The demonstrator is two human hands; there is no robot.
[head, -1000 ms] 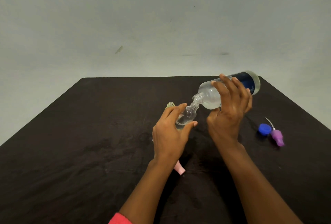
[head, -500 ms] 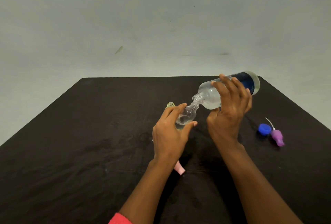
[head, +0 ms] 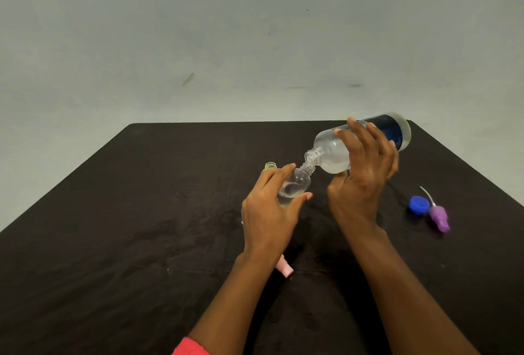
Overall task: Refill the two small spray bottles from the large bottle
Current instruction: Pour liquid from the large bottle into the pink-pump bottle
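The right grip (head: 365, 173) is wrapped round the body of the large bottle (head: 331, 150), which is tilted neck-down with its base up toward the far right corner of the bench (head: 141, 213). The left grip (head: 272, 210) holds the clear small spray bottle (head: 295, 184) between fingers and thumb, slanted so its open neck meets the large bottle's mouth, over the middle of the bench. Over the last second nothing has visibly shifted: both hands, both bottles and the tilt match the earlier views, so this looks like a steady pour in progress. A little clear liquid shows low in the small bottle, which I judge well short of full; whether a stream is running now is too fine to tell. The second small bottle (head: 270, 166), yellowish and uncapped, stands just behind the left fingers, apparently waiting its turn. A blue cap (head: 418, 205) and a purple spray head (head: 439, 217) lie side by side near the right edge; a pink spray head (head: 285, 268) lies partly under the left wrist. Nothing blocks the pour, though the second bottle stands close enough to be knocked.
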